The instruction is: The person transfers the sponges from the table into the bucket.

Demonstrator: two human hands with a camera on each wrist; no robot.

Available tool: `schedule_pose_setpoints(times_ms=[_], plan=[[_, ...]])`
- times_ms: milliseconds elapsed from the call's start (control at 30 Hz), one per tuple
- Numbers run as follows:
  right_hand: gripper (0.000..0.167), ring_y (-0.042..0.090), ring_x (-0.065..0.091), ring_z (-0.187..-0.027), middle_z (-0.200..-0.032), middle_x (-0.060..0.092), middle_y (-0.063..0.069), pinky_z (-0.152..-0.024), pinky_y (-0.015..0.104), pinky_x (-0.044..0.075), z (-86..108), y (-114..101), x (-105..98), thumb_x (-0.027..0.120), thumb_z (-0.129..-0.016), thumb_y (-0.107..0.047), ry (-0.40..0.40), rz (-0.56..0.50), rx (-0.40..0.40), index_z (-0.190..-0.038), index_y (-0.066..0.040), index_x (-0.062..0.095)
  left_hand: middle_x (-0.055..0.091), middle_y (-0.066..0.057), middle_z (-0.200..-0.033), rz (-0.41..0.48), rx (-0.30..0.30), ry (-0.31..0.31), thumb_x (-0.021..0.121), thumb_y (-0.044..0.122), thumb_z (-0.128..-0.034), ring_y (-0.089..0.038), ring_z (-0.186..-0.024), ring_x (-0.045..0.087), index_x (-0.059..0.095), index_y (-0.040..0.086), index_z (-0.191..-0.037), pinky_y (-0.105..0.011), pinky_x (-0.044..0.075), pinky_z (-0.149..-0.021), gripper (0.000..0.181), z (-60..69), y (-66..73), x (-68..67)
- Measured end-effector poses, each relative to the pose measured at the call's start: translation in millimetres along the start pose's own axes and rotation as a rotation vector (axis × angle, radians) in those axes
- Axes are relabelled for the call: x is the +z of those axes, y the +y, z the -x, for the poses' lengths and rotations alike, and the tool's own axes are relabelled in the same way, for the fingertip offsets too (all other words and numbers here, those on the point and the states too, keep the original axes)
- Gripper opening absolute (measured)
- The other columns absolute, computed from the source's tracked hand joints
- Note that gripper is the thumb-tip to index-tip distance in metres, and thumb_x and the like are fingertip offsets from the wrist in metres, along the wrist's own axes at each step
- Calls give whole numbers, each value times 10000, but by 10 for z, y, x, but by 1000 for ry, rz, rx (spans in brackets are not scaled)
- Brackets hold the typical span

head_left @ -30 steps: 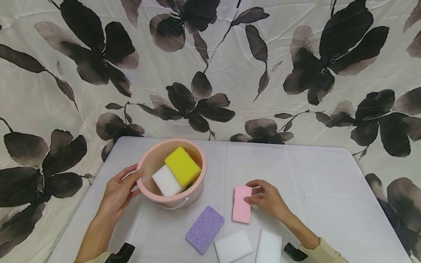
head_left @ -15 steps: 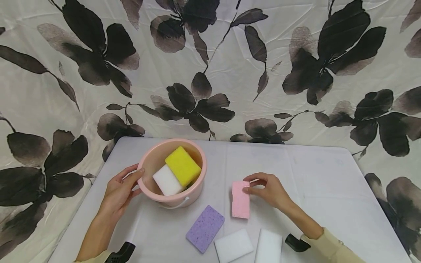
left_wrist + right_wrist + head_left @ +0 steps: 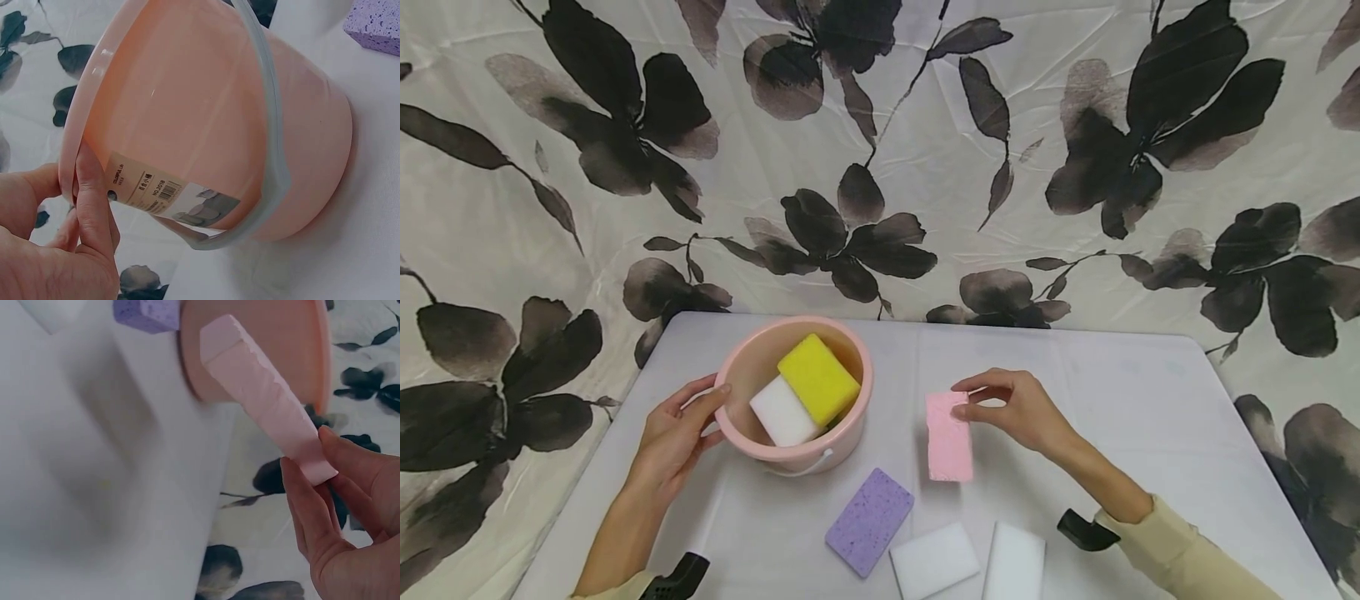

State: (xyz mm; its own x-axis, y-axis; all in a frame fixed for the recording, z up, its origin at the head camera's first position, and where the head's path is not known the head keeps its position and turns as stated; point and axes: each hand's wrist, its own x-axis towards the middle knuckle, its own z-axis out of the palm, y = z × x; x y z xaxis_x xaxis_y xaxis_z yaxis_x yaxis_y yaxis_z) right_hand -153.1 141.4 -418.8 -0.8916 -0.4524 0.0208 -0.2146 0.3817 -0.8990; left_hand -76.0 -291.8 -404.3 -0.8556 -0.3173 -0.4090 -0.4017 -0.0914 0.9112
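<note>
My left hand (image 3: 673,442) pinches the rim of a pink bucket (image 3: 842,446), thumb over the edge and fingers against the outside wall. Inside the bucket lie a yellow sponge (image 3: 818,380) and a white sponge (image 3: 784,412); whatever lies beneath them is mostly hidden. Pinched at its upper right edge, a pink sponge (image 3: 950,442) hangs from my right hand (image 3: 1018,410), to the right of the bucket. In the right wrist view the pink sponge (image 3: 262,394) is held at one end, raised off the table with its shadow below.
A speckled purple sponge (image 3: 869,522) lies in front of the bucket. Two white sponges, one tilted (image 3: 935,561) and one upright in view (image 3: 1014,562), lie near the table's front edge. The bucket's grey handle (image 3: 275,156) hangs down. Behind the white table (image 3: 1120,400) hangs a floral cloth (image 3: 985,183).
The right hand has lifted the pink sponge off the table and moved it up and away from the front edge. The left hand and bucket have stayed in place.
</note>
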Motion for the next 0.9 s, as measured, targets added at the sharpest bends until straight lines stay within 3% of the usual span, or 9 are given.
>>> schedule_pose_setpoints(times_ms=[400, 733, 900], plan=[[332, 164, 715, -1005, -1116, 734, 8, -850, 276, 572, -161, -359, -152, 866, -842, -185, -33, -3, -36, -1158, -123, 786, 665, 155, -1110, -2, 0, -7, 754, 426, -936, -29, -986, 673, 476, 161, -1495, -228, 597, -819, 678, 4, 2, 0], [329, 178, 704, -1015, -1131, 737, 7, -854, 289, 577, -332, -631, -171, 865, -844, -192, -89, -41, -48, -1160, -147, 785, 617, 52, -1275, -18, 10, -8, 745, 445, -937, -27, -1010, 669, 458, 153, -1516, -233, 589, -847, 709, 9, 6, 9], [322, 193, 704, -1016, -1113, 714, 24, -869, 320, 583, -425, -752, -125, 865, -847, -188, -126, -64, -63, -1157, -145, 787, 641, 86, -1211, -14, -3, 3, 752, 443, -933, -33, -994, 672, 473, 161, -1505, -230, 594, -830, 696, 13, 4, 5]])
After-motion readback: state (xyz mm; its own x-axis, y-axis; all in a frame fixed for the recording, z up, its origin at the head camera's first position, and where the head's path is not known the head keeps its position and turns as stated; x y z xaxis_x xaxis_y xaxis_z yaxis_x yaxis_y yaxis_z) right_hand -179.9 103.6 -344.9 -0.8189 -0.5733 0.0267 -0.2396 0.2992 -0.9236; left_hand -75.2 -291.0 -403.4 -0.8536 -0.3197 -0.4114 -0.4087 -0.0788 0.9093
